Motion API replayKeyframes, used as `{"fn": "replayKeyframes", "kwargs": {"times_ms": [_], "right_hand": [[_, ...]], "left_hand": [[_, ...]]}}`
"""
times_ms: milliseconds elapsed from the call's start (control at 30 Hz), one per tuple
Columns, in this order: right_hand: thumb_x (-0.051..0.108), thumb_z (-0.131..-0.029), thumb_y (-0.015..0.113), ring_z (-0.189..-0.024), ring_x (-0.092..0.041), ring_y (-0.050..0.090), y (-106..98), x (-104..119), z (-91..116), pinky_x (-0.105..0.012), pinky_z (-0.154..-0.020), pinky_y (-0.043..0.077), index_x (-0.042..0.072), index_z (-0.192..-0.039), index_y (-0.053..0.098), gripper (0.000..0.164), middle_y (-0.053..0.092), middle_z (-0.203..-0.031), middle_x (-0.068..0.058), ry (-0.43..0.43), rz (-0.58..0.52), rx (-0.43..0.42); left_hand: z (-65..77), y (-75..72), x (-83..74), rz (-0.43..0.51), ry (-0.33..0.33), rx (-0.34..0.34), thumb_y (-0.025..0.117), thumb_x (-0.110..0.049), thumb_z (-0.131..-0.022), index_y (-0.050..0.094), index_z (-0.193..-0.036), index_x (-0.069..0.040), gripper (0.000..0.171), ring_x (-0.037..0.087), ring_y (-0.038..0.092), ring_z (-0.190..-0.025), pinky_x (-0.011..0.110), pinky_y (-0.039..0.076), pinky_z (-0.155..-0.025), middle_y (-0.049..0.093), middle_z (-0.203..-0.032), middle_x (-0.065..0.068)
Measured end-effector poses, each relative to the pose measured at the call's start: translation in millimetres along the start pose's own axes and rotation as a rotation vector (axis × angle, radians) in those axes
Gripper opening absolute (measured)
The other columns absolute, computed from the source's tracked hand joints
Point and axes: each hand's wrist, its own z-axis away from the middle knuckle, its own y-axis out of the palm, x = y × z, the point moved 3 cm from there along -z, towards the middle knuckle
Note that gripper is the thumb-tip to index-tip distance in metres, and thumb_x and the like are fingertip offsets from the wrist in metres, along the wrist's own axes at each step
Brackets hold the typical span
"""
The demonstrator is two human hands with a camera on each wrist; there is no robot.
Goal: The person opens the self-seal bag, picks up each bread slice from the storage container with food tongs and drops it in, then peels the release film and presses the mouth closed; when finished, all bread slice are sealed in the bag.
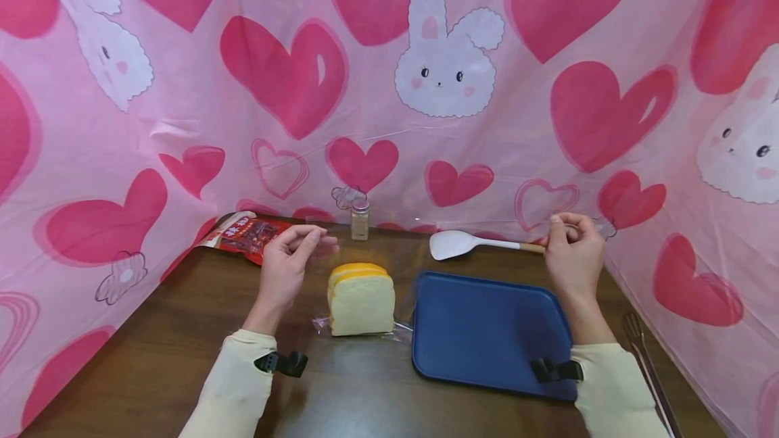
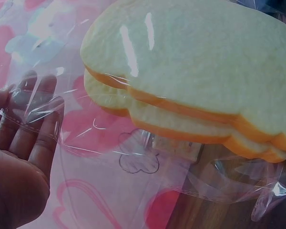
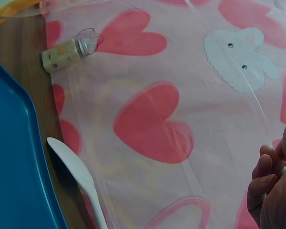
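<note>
Two stacked slices of bread [image 1: 362, 303] with orange crusts stand on the brown table, clear plastic film [image 1: 402, 331] crumpled at their base. In the left wrist view the film lies over the bread [image 2: 190, 62] and reaches my left hand [image 1: 287, 265]. The left thumb and forefinger pinch its edge, with the other fingers loosely bent behind it. Above the tray's far right corner, my right hand [image 1: 575, 255] pinches the film between thumb and curled fingers; a thin shiny edge runs from it in the right wrist view. Most of the film is hard to see.
A blue tray [image 1: 489, 333] lies right of the bread. Behind it is a white spatula [image 1: 453, 245] with a wooden handle. A seasoning jar [image 1: 360, 220] and a red snack packet [image 1: 249, 235] stand at the back. Long metal tongs or a fork [image 1: 645, 357] lie far right.
</note>
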Motion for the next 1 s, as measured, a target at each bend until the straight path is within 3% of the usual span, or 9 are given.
{"fn": "replayKeyframes", "kwargs": {"times_ms": [300,500,733,867,1000], "right_hand": [[0.017,-0.103,0.063,-0.049,0.002,0.055,-12.7,-4.5,-5.5,-0.014,-0.047,0.041,0.018,-0.095,0.062,0.008,0.058,-0.054,0.020,0.004,-0.018,-0.015],[0.012,-0.103,0.065,-0.045,-0.001,0.053,-33.1,-9.8,-11.5,-0.013,-0.047,0.045,0.016,-0.096,0.063,0.008,0.059,-0.055,0.015,0.000,-0.043,0.010],[0.008,-0.101,0.068,-0.045,0.000,0.051,-71.0,-5.7,-13.8,-0.013,-0.045,0.040,0.008,-0.099,0.070,0.002,0.058,-0.057,0.018,-0.115,0.146,0.078],[0.011,-0.100,0.071,-0.047,0.000,0.051,-98.2,-4.1,-9.6,-0.013,-0.047,0.042,0.013,-0.096,0.070,0.004,0.060,-0.059,0.020,-0.130,0.244,0.140],[0.011,-0.101,0.071,-0.050,0.002,0.052,-127.1,-5.7,-2.0,-0.014,-0.047,0.042,0.015,-0.097,0.068,0.005,0.060,-0.062,0.025,-0.209,0.361,0.250]], "left_hand": [[-1.0,2.4,-1.2,0.014,0.015,0.014,0.065,-0.014,-0.106,0.067,-0.118,0.008,0.025,0.011,0.081,-0.086,0.030,0.064,-0.084,0.082,-0.092,-0.009],[-0.7,1.0,-0.9,0.024,0.016,0.002,0.064,-0.013,-0.106,0.064,-0.120,0.013,0.029,0.010,0.080,-0.085,0.030,0.064,-0.084,0.082,-0.091,-0.010],[0.6,1.5,-1.4,0.044,0.023,-0.010,0.063,-0.011,-0.106,0.066,-0.116,0.010,0.024,0.010,0.080,-0.084,0.030,0.064,-0.082,0.082,-0.090,-0.008],[0.4,1.7,-1.4,0.041,0.023,-0.015,0.063,-0.011,-0.106,0.066,-0.117,0.011,0.024,0.009,0.080,-0.084,0.029,0.064,-0.081,0.082,-0.089,-0.009],[0.3,2.5,-0.8,0.044,0.029,-0.015,0.062,-0.010,-0.107,0.065,-0.117,0.013,0.025,0.009,0.080,-0.083,0.028,0.064,-0.081,0.082,-0.089,-0.009]]}}
